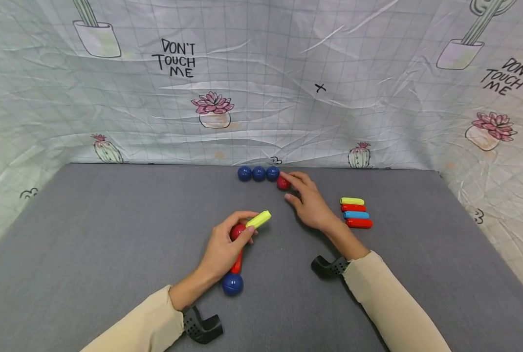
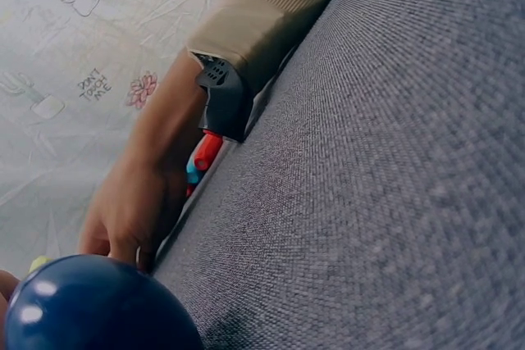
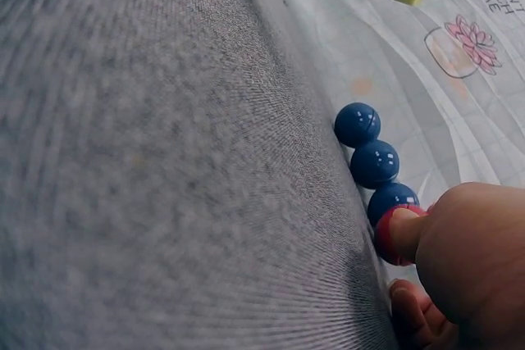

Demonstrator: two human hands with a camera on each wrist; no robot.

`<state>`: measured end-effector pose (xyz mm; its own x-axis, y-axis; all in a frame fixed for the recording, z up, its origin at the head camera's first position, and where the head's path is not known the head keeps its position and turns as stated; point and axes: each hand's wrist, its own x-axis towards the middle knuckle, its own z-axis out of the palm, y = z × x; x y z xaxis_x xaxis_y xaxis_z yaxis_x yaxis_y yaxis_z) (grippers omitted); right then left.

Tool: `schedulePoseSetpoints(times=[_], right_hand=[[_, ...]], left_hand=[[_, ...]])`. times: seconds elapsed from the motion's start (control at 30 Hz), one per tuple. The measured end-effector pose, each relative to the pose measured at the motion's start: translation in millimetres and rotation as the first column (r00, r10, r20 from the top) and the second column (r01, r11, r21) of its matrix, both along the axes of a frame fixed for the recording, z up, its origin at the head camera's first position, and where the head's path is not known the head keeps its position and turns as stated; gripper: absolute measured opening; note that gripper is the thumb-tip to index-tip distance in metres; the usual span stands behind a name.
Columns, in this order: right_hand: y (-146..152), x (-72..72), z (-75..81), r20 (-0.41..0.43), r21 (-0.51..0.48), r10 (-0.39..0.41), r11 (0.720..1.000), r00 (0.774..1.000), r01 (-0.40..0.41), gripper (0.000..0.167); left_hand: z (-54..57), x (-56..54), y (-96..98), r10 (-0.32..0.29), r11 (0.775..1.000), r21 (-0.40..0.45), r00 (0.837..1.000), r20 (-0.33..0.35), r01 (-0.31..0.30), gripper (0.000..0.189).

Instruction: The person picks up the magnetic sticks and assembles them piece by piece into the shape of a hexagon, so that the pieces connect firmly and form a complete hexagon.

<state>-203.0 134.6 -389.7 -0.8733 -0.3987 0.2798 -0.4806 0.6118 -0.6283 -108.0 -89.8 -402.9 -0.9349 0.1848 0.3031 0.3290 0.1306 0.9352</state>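
In the head view my left hand [image 1: 224,244] grips a red ball [image 1: 237,231] and a yellow stick [image 1: 259,219], with the thumb against the stick. Below that ball a red stick [image 1: 236,264] runs down to a blue ball [image 1: 232,284], in line with it. Whether the yellow stick is joined to the red ball is hidden by the fingers. Farther back, my right hand [image 1: 309,203] reaches a second red ball [image 1: 283,183]. Its forefinger lies at that ball's far side, while the thumb stands slightly apart on the near side. The right wrist view shows the thumb [image 3: 406,231] overlapping this ball.
Three blue balls [image 1: 259,173] sit in a row by the table's back edge, beside the second red ball. To the right of my right hand lies a stack of sticks: yellow [image 1: 352,201], red, blue [image 1: 356,215] and red. A printed cloth [image 1: 261,98] hangs behind the grey table [image 1: 112,244].
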Motion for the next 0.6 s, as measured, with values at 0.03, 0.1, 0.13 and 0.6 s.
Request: schedulePoseSetpoints(times=[0.03,0.1,0.13,0.6], right_hand=[[-0.2,0.1,0.0,-0.002,-0.005,-0.004,1.0,1.0,0.004,0.049],[-0.5,0.0,0.0,-0.004,-0.01,-0.012,1.0,1.0,0.012,0.047],[-0.4,0.0,0.0,-0.004,-0.012,-0.015,1.0,1.0,0.015,0.047],[0.2,-1.5,-2.5,-0.005,-0.004,-0.029,1.0,1.0,0.029,0.04]], left_hand=[[0.0,0.0,-0.1,0.0,1.0,0.001,1.0,0.001,0.0,0.022],[0.0,-0.1,-0.2,-0.001,1.0,0.003,1.0,0.002,0.001,0.022],[0.0,0.0,-0.2,-0.001,1.0,0.002,1.0,0.002,0.001,0.022],[1.8,0.4,-0.5,0.001,1.0,0.0,1.0,0.022,-0.001,0.022]])
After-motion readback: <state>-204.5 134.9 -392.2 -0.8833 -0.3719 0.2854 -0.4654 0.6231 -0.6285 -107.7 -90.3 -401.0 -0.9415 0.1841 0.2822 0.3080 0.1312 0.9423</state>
